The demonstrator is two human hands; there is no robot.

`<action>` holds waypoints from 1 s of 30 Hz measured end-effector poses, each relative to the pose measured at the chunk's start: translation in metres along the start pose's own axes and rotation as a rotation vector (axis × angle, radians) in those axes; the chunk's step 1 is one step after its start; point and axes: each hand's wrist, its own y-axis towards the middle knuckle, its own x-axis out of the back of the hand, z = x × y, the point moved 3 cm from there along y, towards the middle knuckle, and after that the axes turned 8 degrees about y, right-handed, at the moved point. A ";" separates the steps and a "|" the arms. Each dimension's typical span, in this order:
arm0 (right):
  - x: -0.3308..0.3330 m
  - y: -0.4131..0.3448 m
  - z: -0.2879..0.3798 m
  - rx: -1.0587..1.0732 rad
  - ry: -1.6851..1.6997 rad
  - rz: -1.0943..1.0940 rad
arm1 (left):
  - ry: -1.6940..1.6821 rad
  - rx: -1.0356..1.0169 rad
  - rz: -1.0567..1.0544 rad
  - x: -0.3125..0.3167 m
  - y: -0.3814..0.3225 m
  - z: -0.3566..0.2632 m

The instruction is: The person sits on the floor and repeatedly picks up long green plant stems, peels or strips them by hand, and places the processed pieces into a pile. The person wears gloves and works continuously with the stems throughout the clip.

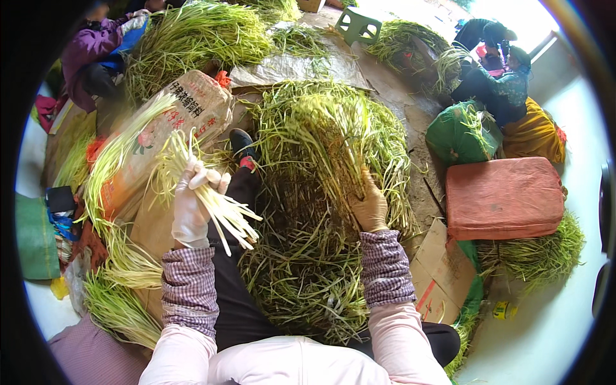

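My left hand (197,185), in a thin whitish glove, is closed around a bunch of pale, long-stemmed greens (226,211); their white ends point down to the right. My right hand (369,204), in a tan glove, grips the lower stems of a leafy bundle (337,130) with browned, dry strands. That bundle leans over a large heap of loose green and withered leaves (308,284) between my legs. Left of my left hand, long pale stems (130,139) are draped over a printed woven sack (192,103). The fingertips of my right hand are partly hidden.
A red woven bundle (505,198) and a green sack (462,132) stand at the right. Flattened cardboard (440,274) lies beside my right arm. More greens (202,33) are piled at the back left, near a person in purple (91,48). A green plastic stool (358,25) stands beyond.
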 end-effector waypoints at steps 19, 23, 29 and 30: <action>-0.038 0.026 0.014 -0.354 -0.547 0.573 | 0.206 0.186 -0.261 -0.027 -0.013 0.055; 0.015 0.023 0.021 -0.336 0.131 0.250 | 0.252 0.212 -0.314 -0.018 -0.018 0.058; 0.015 -0.015 0.039 -0.606 0.886 0.342 | 0.234 0.233 -0.257 -0.022 -0.018 0.065; 0.011 -0.022 0.039 -0.694 0.845 0.349 | 0.247 0.265 -0.289 -0.021 -0.018 0.067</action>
